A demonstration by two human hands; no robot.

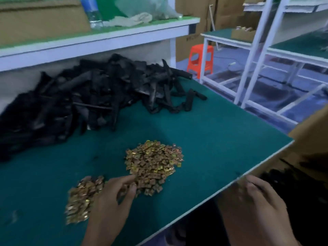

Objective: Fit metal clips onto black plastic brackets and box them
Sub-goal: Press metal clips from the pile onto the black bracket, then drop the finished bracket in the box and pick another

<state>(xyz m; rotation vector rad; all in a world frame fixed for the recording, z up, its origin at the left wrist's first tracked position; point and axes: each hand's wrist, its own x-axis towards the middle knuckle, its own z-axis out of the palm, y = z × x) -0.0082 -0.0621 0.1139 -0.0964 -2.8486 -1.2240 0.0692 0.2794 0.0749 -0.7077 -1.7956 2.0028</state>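
Observation:
A large heap of black plastic brackets (85,96) lies at the back of the green table (221,139). Two piles of gold metal clips sit near the front: a bigger pile (154,162) in the middle and a smaller pile (83,197) to its left. My left hand (113,199) reaches between them, its thumb and curled fingers pinching clips at the bigger pile's near edge. My right hand (262,206) hangs past the table's right edge with loosely curled fingers, and nothing shows in it. It is over a cardboard box (312,137) with dark brackets (294,185) inside.
A white shelf (99,43) overhangs the bracket heap and carries a cardboard box, a water bottle (92,11) and cloth. Beyond the table's right edge stand white racks (253,55) and an orange stool (200,59) on the floor.

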